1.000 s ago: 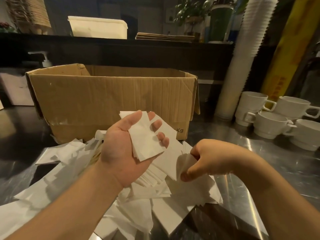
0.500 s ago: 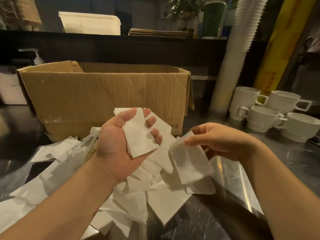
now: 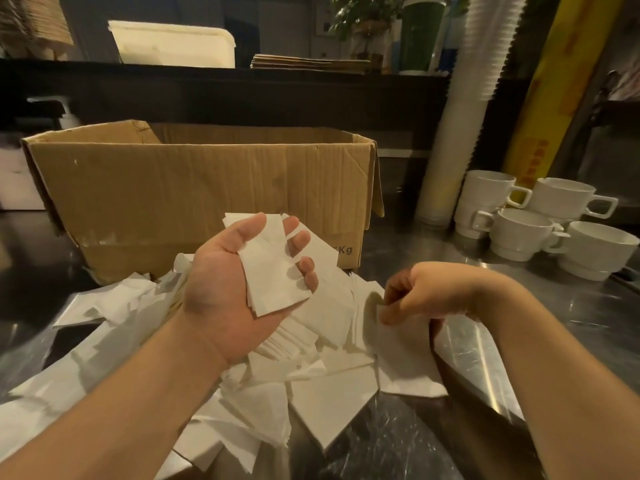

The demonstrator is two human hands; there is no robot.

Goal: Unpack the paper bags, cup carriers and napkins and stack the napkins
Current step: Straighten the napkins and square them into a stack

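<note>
My left hand (image 3: 228,292) is held palm up above the counter and grips a small stack of white napkins (image 3: 273,271), fingers curled over their right edge. Below it a loose heap of white napkins (image 3: 322,386) is spread over the metal counter. My right hand (image 3: 419,292) is down at the heap's right side, fingers curled, pinching the corner of a single napkin (image 3: 405,358) that lies on the heap. An open cardboard box (image 3: 194,188) stands right behind the heap; I cannot see its inside.
Several white mugs (image 3: 540,220) stand at the right on the metal counter (image 3: 540,306). A tall stack of white paper cups (image 3: 460,109) rises beside them. A white tub (image 3: 173,43) and flat brown paper bags (image 3: 311,62) sit on the dark back shelf.
My right hand has dropped from chest height, where it held a napkin up near the left hand, down to the heap and now pinches a napkin there. The left hand has hardly moved.
</note>
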